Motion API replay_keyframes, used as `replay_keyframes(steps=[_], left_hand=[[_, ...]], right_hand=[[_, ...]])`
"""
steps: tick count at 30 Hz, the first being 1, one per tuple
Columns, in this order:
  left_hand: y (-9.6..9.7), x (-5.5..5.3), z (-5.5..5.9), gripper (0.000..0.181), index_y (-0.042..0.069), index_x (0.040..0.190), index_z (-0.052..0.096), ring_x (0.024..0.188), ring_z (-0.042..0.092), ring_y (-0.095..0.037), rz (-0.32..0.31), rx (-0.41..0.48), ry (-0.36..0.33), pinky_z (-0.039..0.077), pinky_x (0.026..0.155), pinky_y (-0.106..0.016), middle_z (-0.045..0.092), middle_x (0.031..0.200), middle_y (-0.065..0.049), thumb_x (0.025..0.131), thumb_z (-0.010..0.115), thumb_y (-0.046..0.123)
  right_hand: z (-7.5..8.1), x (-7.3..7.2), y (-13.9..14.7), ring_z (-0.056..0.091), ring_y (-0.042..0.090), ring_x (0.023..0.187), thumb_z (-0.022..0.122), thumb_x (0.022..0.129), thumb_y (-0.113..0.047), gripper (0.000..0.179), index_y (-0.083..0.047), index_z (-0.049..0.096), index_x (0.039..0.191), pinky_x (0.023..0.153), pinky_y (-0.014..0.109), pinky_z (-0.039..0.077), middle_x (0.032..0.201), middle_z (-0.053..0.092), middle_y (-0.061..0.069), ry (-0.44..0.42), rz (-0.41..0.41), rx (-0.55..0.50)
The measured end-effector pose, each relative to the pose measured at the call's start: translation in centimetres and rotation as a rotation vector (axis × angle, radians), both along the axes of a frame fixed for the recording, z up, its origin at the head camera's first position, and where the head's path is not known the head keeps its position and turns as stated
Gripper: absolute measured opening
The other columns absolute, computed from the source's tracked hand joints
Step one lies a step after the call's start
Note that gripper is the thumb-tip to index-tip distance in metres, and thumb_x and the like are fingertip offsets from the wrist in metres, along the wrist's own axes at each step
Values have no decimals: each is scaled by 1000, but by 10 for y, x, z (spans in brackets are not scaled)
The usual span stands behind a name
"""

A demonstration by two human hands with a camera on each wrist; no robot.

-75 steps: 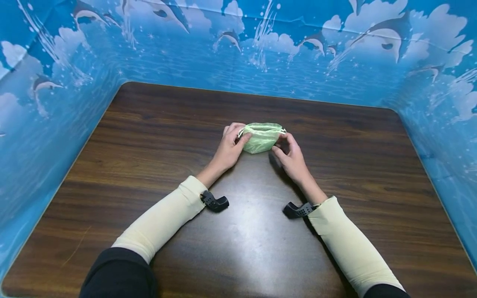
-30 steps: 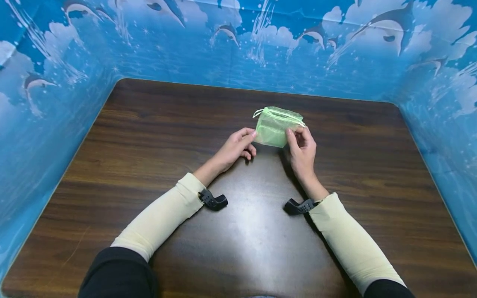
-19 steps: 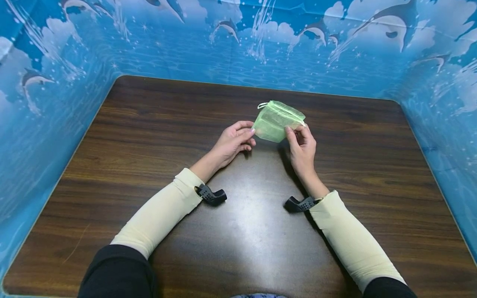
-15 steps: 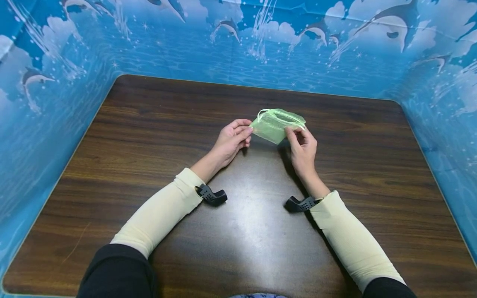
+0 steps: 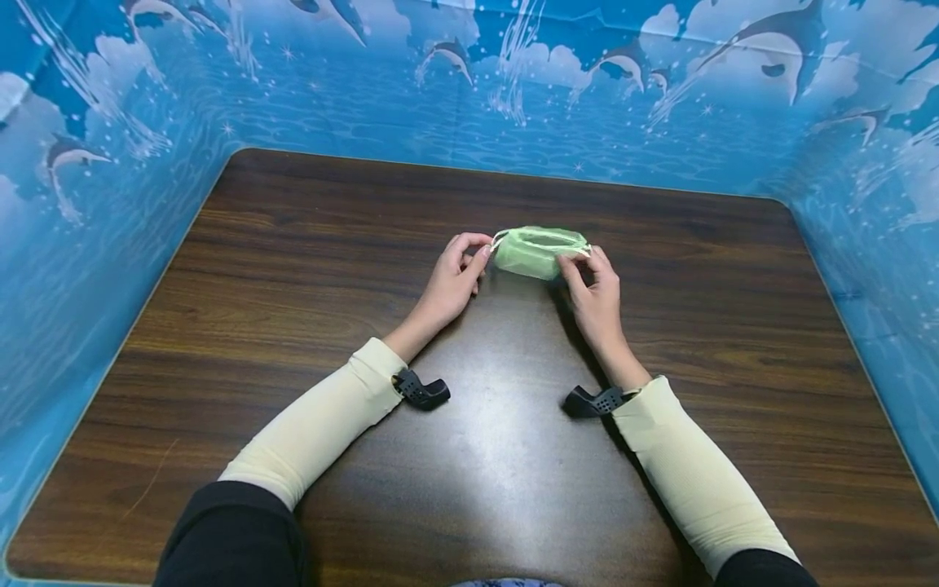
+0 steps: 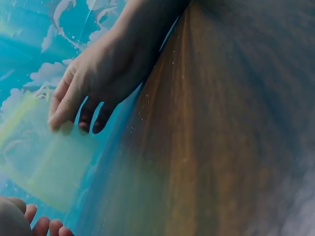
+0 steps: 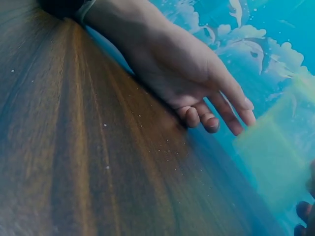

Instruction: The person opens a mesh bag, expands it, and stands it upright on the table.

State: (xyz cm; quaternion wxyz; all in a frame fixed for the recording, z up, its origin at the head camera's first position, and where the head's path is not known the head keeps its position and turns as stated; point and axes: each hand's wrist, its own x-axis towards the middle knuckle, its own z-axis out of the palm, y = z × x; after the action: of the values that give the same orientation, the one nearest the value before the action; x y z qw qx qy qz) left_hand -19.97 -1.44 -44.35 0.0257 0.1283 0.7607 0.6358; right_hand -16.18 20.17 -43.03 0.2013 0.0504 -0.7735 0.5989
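A small sheer green drawstring pouch is held up over the far middle of the table, its mouth tilted toward the head view and its pale cords along the top. At its left corner my left hand has thumb and forefinger together right by the cord loop. My right hand pinches the pouch at its right side. In the left wrist view the right hand grips the pouch, with fingers of the left hand at the lower left. The right wrist view shows the left hand at the blurred pouch.
The dark wood table spans the head view. A blue curtain printed with dolphins and clouds stands around its back and sides. Black wrist devices sit at both cuffs. A patterned blue cloth edge shows at the bottom.
The pouch has tipped so its mouth shows again and its body looks shorter. My left fingers have gone from its lower left edge to the corner by the cord. The right hand has barely moved.
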Motion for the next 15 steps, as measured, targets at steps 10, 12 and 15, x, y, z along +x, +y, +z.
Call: replay_keyframes(steps=[10, 12, 15], left_hand=[[-5, -1, 0, 33, 7, 132, 63, 62, 51, -18, -5, -62, 44, 46, 59, -26, 54, 109, -20, 111, 37, 10], [-6, -3, 0, 37, 7, 135, 61, 67, 51, -18, -42, -93, 33, 45, 63, -26, 53, 118, -18, 106, 39, 3], [-8, -4, 1, 45, 9, 141, 56, 80, 51, -17, -126, -175, 25, 44, 69, -27, 50, 129, -14, 98, 47, -2]], right_hand=[[10, 5, 2, 54, 1, 108, 63, 101, -3, 25, 10, 64, 122, 98, 22, 45, 125, 59, 23, -126, 73, 68], [10, 5, 2, 54, 9, 113, 64, 100, -1, 27, 11, 64, 124, 101, 22, 42, 127, 59, 25, -124, 88, 71], [8, 5, 3, 53, 19, 117, 62, 98, 4, 26, 13, 64, 123, 102, 20, 37, 127, 59, 29, -100, 103, 74]])
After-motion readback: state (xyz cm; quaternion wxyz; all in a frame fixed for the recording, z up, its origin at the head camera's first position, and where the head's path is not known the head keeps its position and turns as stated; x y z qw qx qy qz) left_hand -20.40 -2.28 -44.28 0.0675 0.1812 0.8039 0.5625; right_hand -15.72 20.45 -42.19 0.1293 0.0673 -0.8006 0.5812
